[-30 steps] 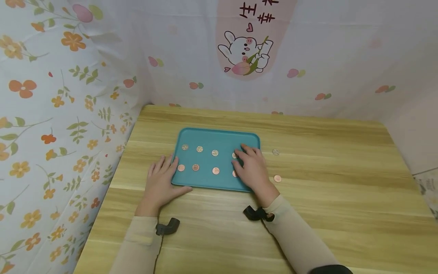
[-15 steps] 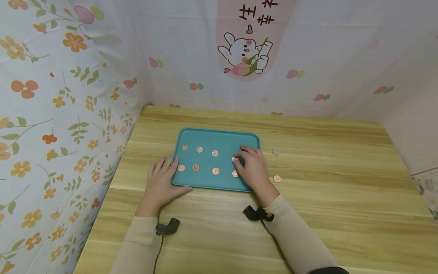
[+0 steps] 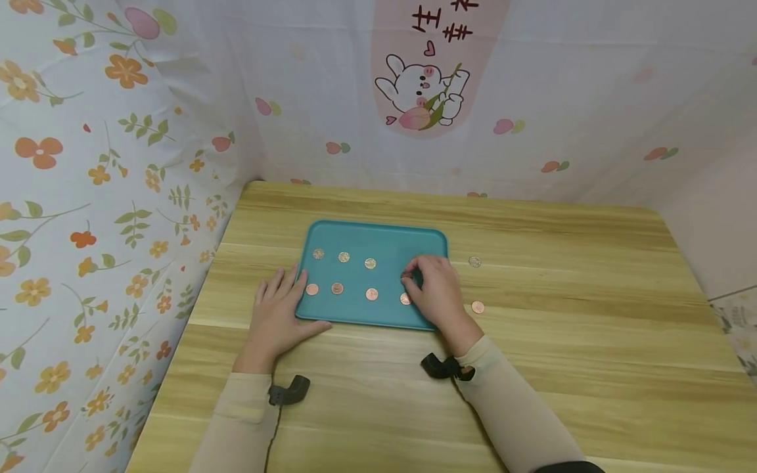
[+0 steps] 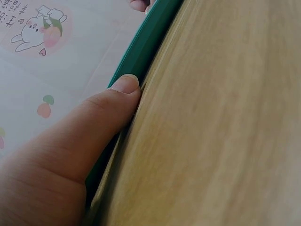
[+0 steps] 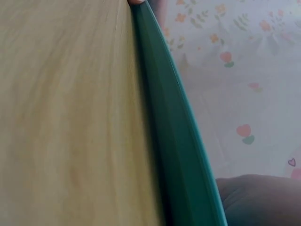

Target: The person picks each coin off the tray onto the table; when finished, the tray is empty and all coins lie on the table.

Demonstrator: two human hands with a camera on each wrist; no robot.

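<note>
A blue-green tray (image 3: 378, 230) lies on the table with coins in two rows. Three yellowish coins (image 3: 344, 257) make up the back row, left of my right hand (image 3: 436, 289). That hand pinches a further coin (image 3: 406, 276) between thumb and index finger, low over the tray; it looks dark and tilted. Several copper coins (image 3: 371, 294) form the front row, the rightmost close by the right thumb. My left hand (image 3: 282, 317) rests at the tray's left end with straight fingers. In the left wrist view, its thumb (image 4: 124, 87) touches the tray's side wall (image 4: 141, 52).
Right of the tray, a silvery coin (image 3: 475, 261) and a copper coin (image 3: 478, 307) lie on the wooden table (image 3: 591, 315). Patterned cloth (image 3: 296, 79) hangs behind and on the left. Both wrists carry black camera mounts (image 3: 290, 391).
The right fingers slid the back-row coin slightly towards the front, then the index finger curled in and the coin tipped up from flat into a pinch. The left hand stayed put.
</note>
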